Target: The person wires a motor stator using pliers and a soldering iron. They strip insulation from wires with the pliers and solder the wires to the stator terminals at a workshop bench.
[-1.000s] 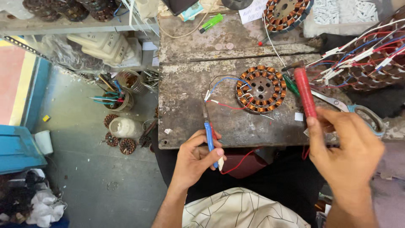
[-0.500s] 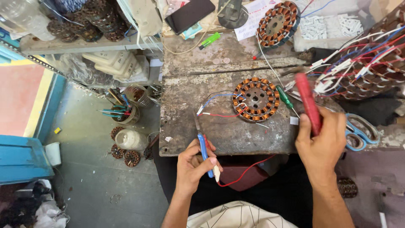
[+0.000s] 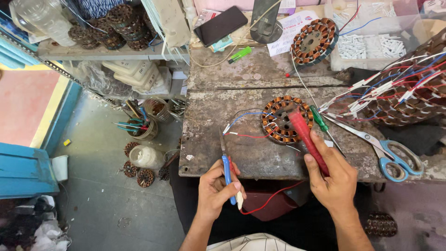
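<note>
Now your left hand point(image 3: 214, 188) grips a blue-handled tool point(image 3: 227, 174) and your right hand point(image 3: 332, 179) a red-handled one point(image 3: 306, 137), touching the copper-wound stator point(image 3: 284, 119). It lies on a worn grey bench point(image 3: 223, 139); a concrete floor point(image 3: 102, 204) spreads left.

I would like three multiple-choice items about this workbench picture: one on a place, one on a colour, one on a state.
1. Where do the scissors lie?
A. on the floor
B. on the bench, to the right of the right hand
C. on the shelf

2. What colour is the handle of the tool in the left hand?
A. blue
B. yellow
C. black

3. How does the red-handled tool stand?
A. lying loose on the bench
B. hanging from a hook
C. gripped in the right hand, its far end at the wound copper coil ring

Answers:
1 B, the blue handles rest near the bench's right edge.
2 A, blue shows between the fingers.
3 C, fingers wrap its lower handle.
</note>
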